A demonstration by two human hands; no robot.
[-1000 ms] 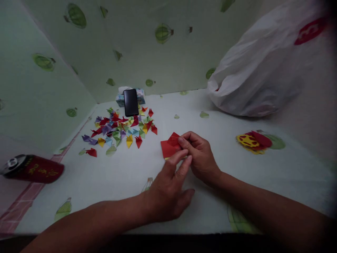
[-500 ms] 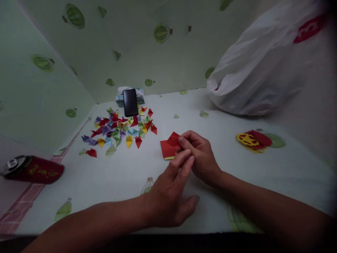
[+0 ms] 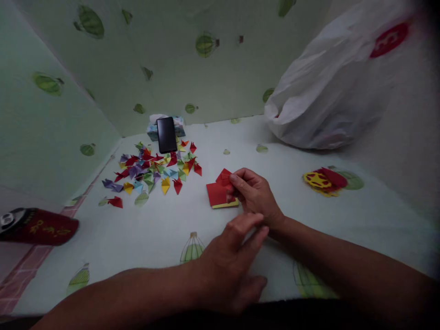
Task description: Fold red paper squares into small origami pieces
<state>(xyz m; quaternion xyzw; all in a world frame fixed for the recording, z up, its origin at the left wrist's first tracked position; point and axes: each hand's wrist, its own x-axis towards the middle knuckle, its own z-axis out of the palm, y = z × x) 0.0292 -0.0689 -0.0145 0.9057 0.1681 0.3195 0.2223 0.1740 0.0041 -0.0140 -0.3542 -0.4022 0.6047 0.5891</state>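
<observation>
The right hand (image 3: 252,195) pinched a folded red paper piece (image 3: 224,177) just above the stack of square sheets (image 3: 217,196), likely to steady its creases, while the left hand (image 3: 230,268) hovered loosely spread and empty nearer the table (image 3: 165,233) edge.

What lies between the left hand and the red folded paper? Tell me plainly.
Nothing visible. The left hand hovers nearer the camera, apart from the red folded paper pinched by the right hand above the red paper stack; only bare tablecloth lies between.
</observation>
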